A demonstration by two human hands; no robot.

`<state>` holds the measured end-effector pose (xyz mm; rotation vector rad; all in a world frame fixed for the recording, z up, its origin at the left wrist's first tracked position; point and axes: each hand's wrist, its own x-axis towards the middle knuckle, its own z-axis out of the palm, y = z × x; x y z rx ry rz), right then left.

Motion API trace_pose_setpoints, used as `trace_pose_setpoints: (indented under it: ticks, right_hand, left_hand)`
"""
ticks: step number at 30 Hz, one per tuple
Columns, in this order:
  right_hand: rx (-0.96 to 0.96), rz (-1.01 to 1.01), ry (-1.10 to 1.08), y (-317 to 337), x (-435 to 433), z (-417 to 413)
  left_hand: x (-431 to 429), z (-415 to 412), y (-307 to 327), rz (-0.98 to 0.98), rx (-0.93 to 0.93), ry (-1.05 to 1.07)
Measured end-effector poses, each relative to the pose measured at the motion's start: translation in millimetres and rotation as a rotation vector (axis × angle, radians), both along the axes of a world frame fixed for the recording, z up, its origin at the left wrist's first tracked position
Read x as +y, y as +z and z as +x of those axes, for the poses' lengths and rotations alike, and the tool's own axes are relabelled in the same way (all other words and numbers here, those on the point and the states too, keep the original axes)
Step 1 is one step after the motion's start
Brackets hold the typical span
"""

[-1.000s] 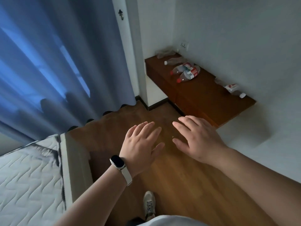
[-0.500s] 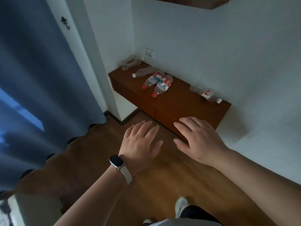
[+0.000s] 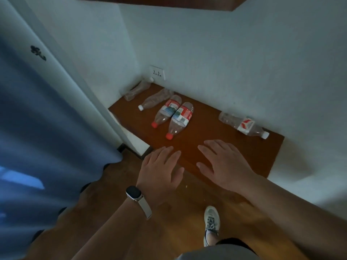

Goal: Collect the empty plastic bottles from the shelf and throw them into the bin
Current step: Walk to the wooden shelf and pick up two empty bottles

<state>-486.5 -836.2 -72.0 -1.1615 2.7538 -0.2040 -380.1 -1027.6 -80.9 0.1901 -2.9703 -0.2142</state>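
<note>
Both are spread and empty: left hand and right hand hover over the near edge of the shelf. Five bottles lie on their sides beyond; a careless grab could roll the red-capped pair off. No bin shows.

The upper shelf is cut off by the top edge. The left hand and right hand hide part of the lower shelf front. Label print on the red-capped bottles is too small to read. The curtain is blurred and runs off the left edge.
</note>
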Motion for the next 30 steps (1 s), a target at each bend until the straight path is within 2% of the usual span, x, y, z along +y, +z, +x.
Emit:
trace_pose_setpoints:
  ticks: [6,11,15,20,26,30]
  right_hand:
    - [-0.028,-0.002,-0.034,-9,6,-97]
    - [-0.036,-0.013,-0.062,-18,9,-148]
    - [-0.040,0.026,-0.125,-36,18,-175]
    - [-0.056,0.107,-0.332,-68,28,-202]
    - [-0.093,0.284,-0.465,-101,32,-225]
    - [-0.145,0.331,-0.588,-114,28,-234]
  left_hand:
    - [3,-98,-1,-0.008,-0.046,-0.032]
    - [-5,-144,-5,-0.045,-0.146,-0.075]
    - [-24,-172,-23,-0.034,-0.185,0.017]
    - [-46,-203,-51,0.099,-0.236,0.093]
    - [-74,-239,-94,0.242,-0.229,0.150]
    - [-94,-258,-118,0.334,-0.304,0.247]
